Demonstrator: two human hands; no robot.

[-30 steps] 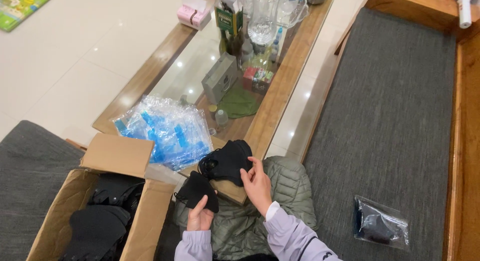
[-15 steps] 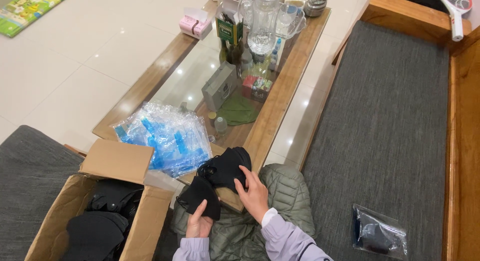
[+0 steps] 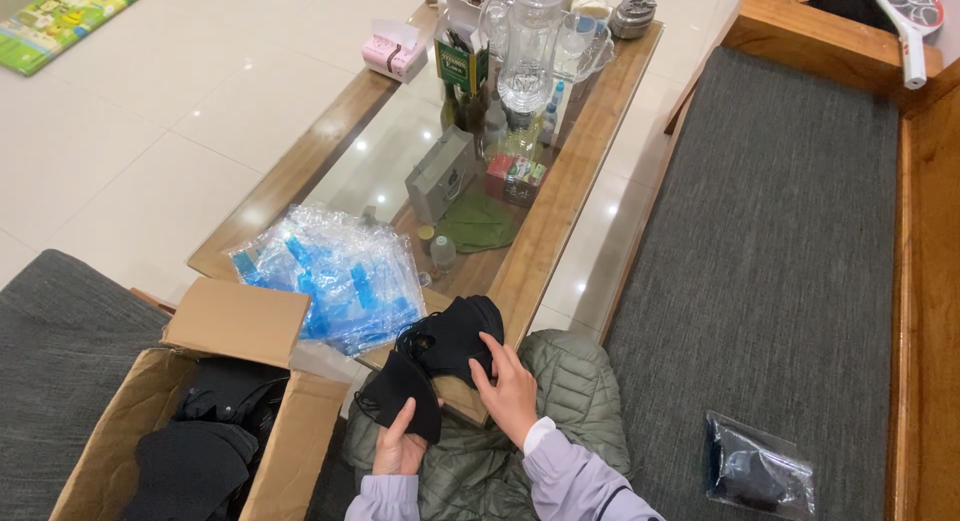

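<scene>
Black fabric face masks [image 3: 440, 356] sit bunched between both hands above the person's lap, at the near edge of the coffee table [image 3: 555, 211]. The left hand [image 3: 400, 449] rises from a pale lilac sleeve, its fingers pinched around the lower flap of one mask. The right hand [image 3: 508, 389] lies palm down just to the right, fingers curled onto the upper bundle and gripping it. A green quilted garment [image 3: 560, 381] covers the lap beneath them.

Left of the hands, an open cardboard box [image 3: 235, 326] rests against a grey cushion [image 3: 60, 331] and holds more dark fabric. Just beyond the box, a heap of clear plastic bags with blue markings [image 3: 340, 276] lies on the table's near end. Farther along the glass top stand a small grey carton [image 3: 440, 176], a green box [image 3: 462, 56], a clear glass jug [image 3: 528, 41] and a pink tissue pack [image 3: 390, 51]. To the right, on the grey bench seat [image 3: 780, 231], a sealed clear bag with a dark item inside [image 3: 760, 466] lies near, well apart from the hands. A racket-shaped swatter [image 3: 905, 16] leans at the far right corner.
</scene>
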